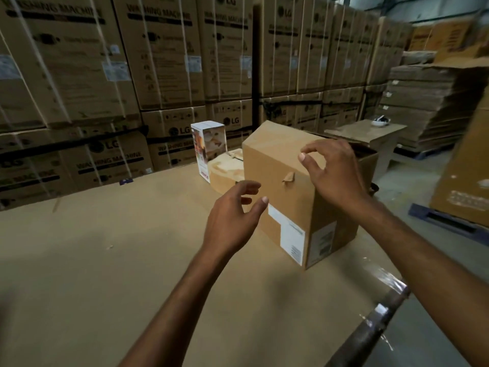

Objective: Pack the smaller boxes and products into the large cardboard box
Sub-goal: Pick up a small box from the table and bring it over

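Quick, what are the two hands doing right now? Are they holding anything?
Left hand: open, holds nothing, beside the cardboard box.
Right hand: open, holds nothing, by its top edge.

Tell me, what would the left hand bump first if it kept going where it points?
Most likely the brown box, on its near side above the white label. The left hand aims its open fingers right at it and looks very close, though depth is hard to judge.
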Demonstrator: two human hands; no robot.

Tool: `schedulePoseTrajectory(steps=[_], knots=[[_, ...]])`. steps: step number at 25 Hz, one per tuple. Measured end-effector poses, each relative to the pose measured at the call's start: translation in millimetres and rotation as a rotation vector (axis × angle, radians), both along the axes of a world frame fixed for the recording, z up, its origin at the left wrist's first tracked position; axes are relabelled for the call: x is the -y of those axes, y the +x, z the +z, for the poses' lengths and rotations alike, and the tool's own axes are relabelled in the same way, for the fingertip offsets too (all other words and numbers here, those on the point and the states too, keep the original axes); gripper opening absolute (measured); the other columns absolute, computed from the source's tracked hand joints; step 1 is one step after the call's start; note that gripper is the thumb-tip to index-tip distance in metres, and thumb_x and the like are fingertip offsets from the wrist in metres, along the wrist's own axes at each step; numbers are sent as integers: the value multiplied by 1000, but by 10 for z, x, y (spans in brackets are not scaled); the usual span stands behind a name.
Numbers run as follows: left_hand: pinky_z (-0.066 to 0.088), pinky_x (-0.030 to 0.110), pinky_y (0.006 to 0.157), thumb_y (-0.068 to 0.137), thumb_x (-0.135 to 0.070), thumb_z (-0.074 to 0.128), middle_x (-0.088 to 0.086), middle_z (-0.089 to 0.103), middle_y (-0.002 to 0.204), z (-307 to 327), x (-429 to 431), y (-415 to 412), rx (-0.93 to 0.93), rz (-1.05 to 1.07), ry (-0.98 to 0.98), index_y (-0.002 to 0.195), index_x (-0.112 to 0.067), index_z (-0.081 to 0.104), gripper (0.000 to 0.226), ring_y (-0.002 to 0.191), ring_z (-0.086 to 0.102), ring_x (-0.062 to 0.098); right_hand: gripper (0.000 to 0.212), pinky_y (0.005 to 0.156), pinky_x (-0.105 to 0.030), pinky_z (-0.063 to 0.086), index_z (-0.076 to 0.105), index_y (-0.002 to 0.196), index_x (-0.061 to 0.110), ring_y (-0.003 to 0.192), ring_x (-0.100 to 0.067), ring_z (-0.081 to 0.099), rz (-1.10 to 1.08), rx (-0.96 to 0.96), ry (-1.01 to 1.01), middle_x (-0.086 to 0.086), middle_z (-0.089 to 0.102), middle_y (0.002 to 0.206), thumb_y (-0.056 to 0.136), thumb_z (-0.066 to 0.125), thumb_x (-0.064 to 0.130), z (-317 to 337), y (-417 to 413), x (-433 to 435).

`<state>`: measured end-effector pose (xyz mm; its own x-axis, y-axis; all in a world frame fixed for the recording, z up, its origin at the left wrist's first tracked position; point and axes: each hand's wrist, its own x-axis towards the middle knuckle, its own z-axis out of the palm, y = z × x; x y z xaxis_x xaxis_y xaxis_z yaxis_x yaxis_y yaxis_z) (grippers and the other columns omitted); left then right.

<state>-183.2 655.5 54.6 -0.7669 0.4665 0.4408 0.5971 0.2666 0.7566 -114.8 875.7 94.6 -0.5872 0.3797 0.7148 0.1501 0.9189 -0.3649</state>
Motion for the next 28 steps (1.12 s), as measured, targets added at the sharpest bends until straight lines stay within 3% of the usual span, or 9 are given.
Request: schedulePoseTrajectory(steps=[5, 8, 11, 13, 15, 18, 23, 24, 28], knots=[[53, 40, 97, 95, -55, 61, -15, 49, 146, 91, -1062, -53, 48, 6, 59, 137, -43, 52, 45, 126, 50, 6, 33, 86, -33, 37, 69, 117, 23, 119, -22, 51, -118, -26, 33, -2, 66, 124, 103, 50, 48, 192, -227, -1019], [42, 49, 112, 95, -56, 60, -6, 32, 161, 166, -1540, -205, 190, 44, 175, 147, -41, 44, 57, 144, 36, 17, 48, 97, -45, 40, 64, 119, 20, 123, -28, 49, -218, 89, -110, -9, 61, 126, 107, 32, 54, 212, -387, -1523], [40, 50, 113, 92, -54, 66, -3, 12, 167, 198, -1898, -323, 400, 40, 221, 157, -39, 26, 78, 147, 32, 27, 52, 99, -49, 40, 64, 117, 18, 115, -33, 54, -268, 251, -297, -12, 61, 117, 106, 26, 52, 84, -481, -1923], [41, 49, 111, 90, -50, 70, -4, 13, 164, 141, -2054, -361, 460, -6, 164, 159, -37, 24, 84, 144, 34, 29, 58, 103, -53, 39, 62, 115, 25, 113, -32, 54, -256, 437, -328, -7, 61, 118, 89, 25, 62, -52, -527, -2103], [43, 45, 108, 89, -47, 72, -3, 22, 158, 55, -2146, -392, 520, -44, 149, 157, -34, 26, 83, 136, 39, 25, 75, 106, -62, 34, 58, 122, 34, 124, -33, 49, -237, 593, -326, -5, 59, 131, 68, 22, 72, -188, -623, -2344], [42, 35, 98, 90, -42, 71, -3, 27, 157, -31, -2187, -410, 569, -57, 184, 155, -36, 29, 78, 124, 40, 18, 87, 105, -64, 31, 57, 128, 37, 133, -34, 43, -252, 719, -372, -2, 56, 140, 58, 35, 85, -225, -757, -2644], [40, 35, 98, 89, -42, 68, -5, 26, 156, -58, -2016, -279, 582, -22, 261, 155, -36, 29, 76, 126, 38, 16, 107, 114, -56, 28, 58, 142, 19, 144, -38, 31, -302, 644, -455, -11, 44, 156, 62, 59, 90, 107, -407, -2099], [42, 37, 101, 87, -45, 69, -5, 30, 155, -63, -1926, -260, 587, -17, 273, 154, -37, 32, 77, 128, 40, 17, 110, 114, -54, 31, 59, 142, 16, 144, -39, 32, -302, 628, -475, -13, 45, 155, 62, 62, 90, 99, -346, -2012], [48, 47, 106, 74, -52, 74, -5, 42, 147, -27, -1376, -78, 610, -18, 272, 144, -40, 45, 78, 125, 49, 20, 138, 100, -49, 50, 57, 141, 14, 126, -33, 53, -243, 495, -712, -12, 50, 148, 27, 76, 89, 44, -23, -1519]])
